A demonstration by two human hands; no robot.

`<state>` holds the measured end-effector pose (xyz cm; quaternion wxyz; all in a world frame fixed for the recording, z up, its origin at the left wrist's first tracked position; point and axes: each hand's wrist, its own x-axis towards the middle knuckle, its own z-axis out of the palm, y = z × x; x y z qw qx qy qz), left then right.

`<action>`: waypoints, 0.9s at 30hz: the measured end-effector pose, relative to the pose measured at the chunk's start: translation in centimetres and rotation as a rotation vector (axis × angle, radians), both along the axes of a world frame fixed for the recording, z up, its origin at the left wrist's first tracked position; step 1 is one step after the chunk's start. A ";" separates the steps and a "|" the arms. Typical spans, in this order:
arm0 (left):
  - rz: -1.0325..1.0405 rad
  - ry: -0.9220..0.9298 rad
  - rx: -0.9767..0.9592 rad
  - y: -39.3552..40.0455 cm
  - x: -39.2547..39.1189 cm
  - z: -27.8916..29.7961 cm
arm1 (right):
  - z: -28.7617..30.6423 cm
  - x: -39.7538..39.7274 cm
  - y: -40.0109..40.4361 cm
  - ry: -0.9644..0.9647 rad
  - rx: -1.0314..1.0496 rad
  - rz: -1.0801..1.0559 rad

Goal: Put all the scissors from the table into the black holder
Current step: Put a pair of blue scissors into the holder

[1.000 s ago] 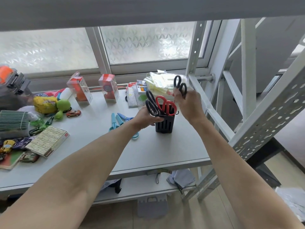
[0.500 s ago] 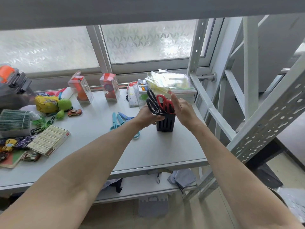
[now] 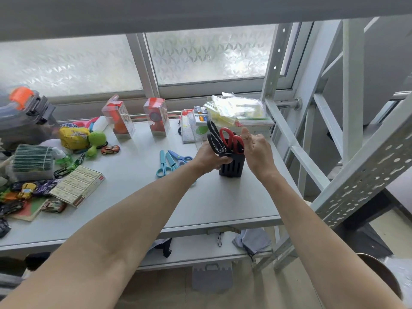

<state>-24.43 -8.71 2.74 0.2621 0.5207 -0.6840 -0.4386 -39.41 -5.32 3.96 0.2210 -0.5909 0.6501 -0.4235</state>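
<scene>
The black holder (image 3: 230, 168) stands on the grey table (image 3: 214, 204) right of centre. Black-handled scissors (image 3: 213, 136) and red-handled scissors (image 3: 231, 140) stick up out of it. My left hand (image 3: 208, 157) grips the holder's left side. At the holder's right rim my right hand (image 3: 258, 151) has its thumb pointing up and its fingers loosely bent, with nothing visible in it. Any scissors handle behind that hand is hidden. Blue scissors (image 3: 166, 163) lie flat on the table just left of my left hand, partly under my forearm.
Two red toy boxes (image 3: 156, 115) and zip bags (image 3: 238, 110) stand along the window side. A flat white box (image 3: 78, 185), toy cars and wrappers crowd the left. A perforated metal rack frame (image 3: 361, 166) rises close on the right.
My right hand lowered a pair of black-handled scissors into the holder and now sits beside its rim without them. My left hand stayed on the holder.
</scene>
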 end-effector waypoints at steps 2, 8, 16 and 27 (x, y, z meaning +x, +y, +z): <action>0.003 0.001 0.024 0.2 0.3 -0.3 | 0.1 0.1 0.5 0.014 -0.028 -0.038; 0.056 -0.069 0.002 0.7 3.4 -2.3 | 1.1 2.2 2.5 0.035 -0.385 -0.237; 0.492 -0.421 -0.030 0.4 15.2 -4.9 | -3.0 10.3 5.3 0.165 -0.390 0.164; 0.208 -0.565 -0.086 -0.2 14.3 -6.3 | -8.1 14.4 -2.3 0.719 0.124 0.290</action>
